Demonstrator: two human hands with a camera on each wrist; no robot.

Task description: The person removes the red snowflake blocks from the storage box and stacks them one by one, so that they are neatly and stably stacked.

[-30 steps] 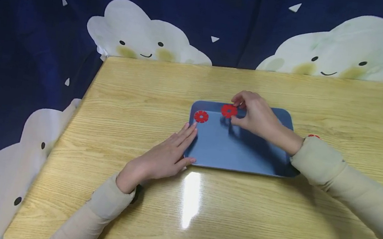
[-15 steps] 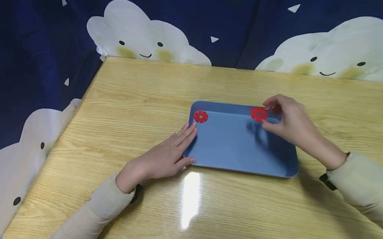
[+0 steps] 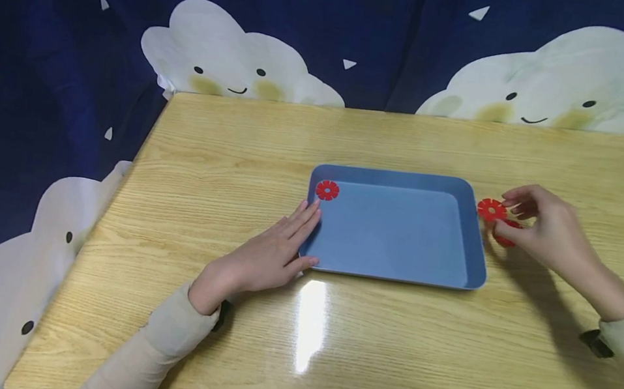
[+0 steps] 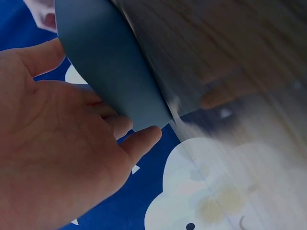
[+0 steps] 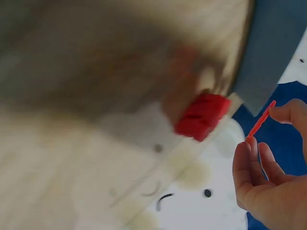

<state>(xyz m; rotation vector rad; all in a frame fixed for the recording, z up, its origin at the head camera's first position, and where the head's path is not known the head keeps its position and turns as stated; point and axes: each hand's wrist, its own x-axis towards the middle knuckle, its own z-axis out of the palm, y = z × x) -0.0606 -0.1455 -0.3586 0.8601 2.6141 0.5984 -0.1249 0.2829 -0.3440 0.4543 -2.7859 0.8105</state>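
Note:
My right hand (image 3: 555,233) pinches a red notched plastic disc (image 3: 491,210) between thumb and fingertips, just past the tray's right edge. In the right wrist view this disc (image 5: 261,120) is seen edge-on. Right beneath it on the table lies a small stack of red discs (image 5: 204,116), partly covered by the thumb in the head view. Another red disc (image 3: 327,190) lies flat in the far left corner of the blue tray (image 3: 396,232). My left hand (image 3: 265,254) rests at the tray's left side, its fingers straight against the wall, as the left wrist view also shows.
The tray stands on a wood-grain table (image 3: 384,362), which has a bright light reflection near its front. Behind and left of the table hangs a dark blue curtain (image 3: 392,34) with white cloud faces.
My right hand has carried the pinched disc rightward, from above the far part of the tray to the stack beside it. The left hand and tray have stayed put.

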